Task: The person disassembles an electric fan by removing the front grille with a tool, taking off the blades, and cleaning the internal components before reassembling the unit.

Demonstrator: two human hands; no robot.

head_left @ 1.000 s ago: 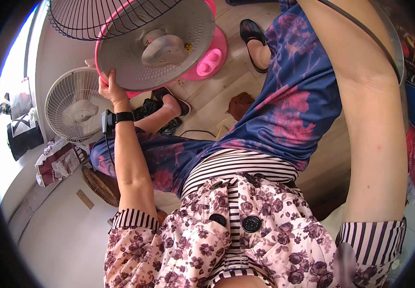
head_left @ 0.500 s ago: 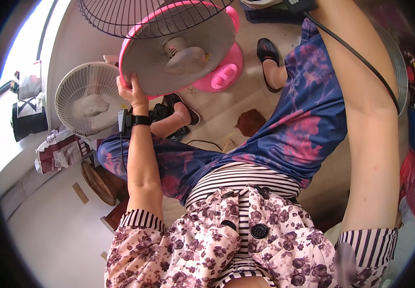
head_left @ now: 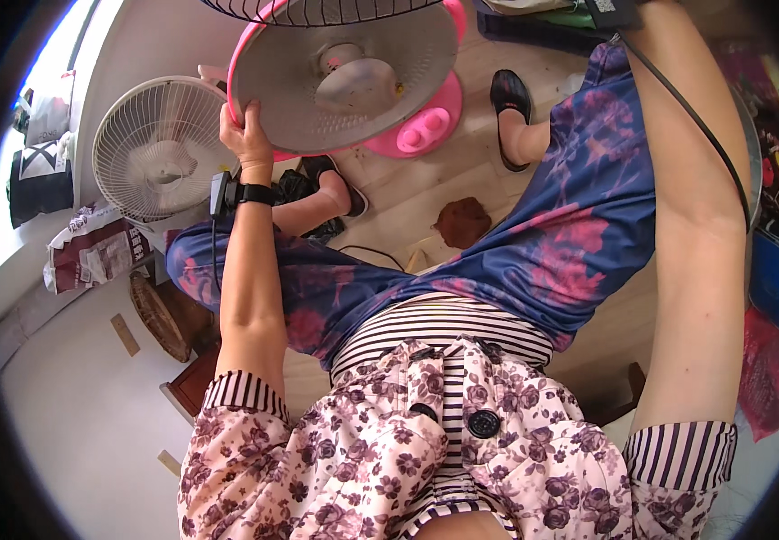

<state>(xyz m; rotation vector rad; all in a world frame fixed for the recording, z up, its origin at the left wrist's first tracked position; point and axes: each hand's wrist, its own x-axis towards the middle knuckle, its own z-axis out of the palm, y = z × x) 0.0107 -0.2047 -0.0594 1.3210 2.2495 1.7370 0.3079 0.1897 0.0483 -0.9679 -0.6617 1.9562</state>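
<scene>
A dish-shaped electric heater with a pink rim and a grey reflector bowl stands tilted in front of me. In the bowl's middle is a rounded metallic piece. Its pink base carries two round knobs. My left hand grips the rim at the lower left, thumb on the inner side and the other fingers behind. Above the bowl, a black wire guard is partly cut off by the top edge. My right forearm reaches up past the top edge at the right, so my right hand is out of sight.
A white wire-caged fan is left of the heater, by the window. A maroon-and-white bag, a round wooden piece and a brown scrap lie around. A blue item and a red bag are at far right.
The wire guard has moved up, mostly out of view, uncovering more of the bowl. My left hand keeps its hold on the rim. The whole view has shifted slightly.
</scene>
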